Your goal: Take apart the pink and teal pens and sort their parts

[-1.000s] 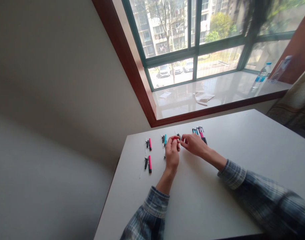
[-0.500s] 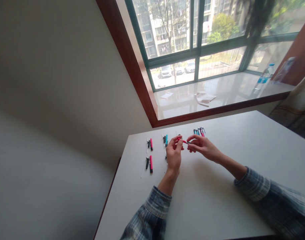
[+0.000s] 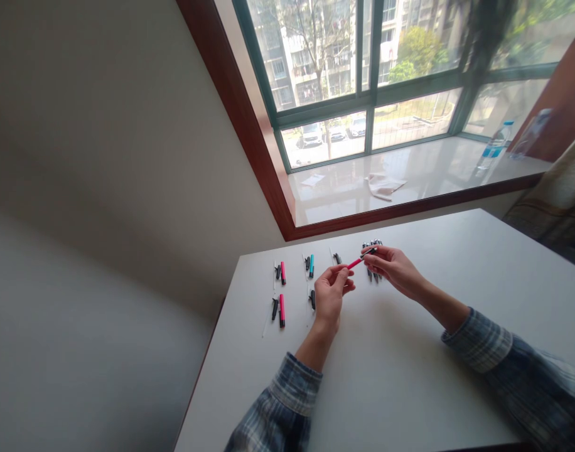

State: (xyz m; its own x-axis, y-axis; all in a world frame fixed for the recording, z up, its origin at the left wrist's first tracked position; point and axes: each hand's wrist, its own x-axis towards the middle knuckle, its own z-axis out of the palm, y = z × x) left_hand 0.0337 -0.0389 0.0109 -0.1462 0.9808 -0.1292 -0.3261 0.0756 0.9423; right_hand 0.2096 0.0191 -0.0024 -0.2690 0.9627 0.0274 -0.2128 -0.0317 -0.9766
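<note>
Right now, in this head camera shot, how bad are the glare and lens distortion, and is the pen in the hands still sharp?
In the head view, the wide lens slants the wooden window frame and the table steeply; daylight glares on the white sill; the wall sits in dim shade; the pink pen at the right hand looks small but not badly blurred.

This looks like a home, a room high in an apartment building, with a wide bay window (image 3: 363,81) and a pale stone sill (image 3: 410,191) holding a water bottle (image 3: 494,147), overlooking apartment blocks (image 3: 311,50) and parked cars (image 3: 337,130).
</note>
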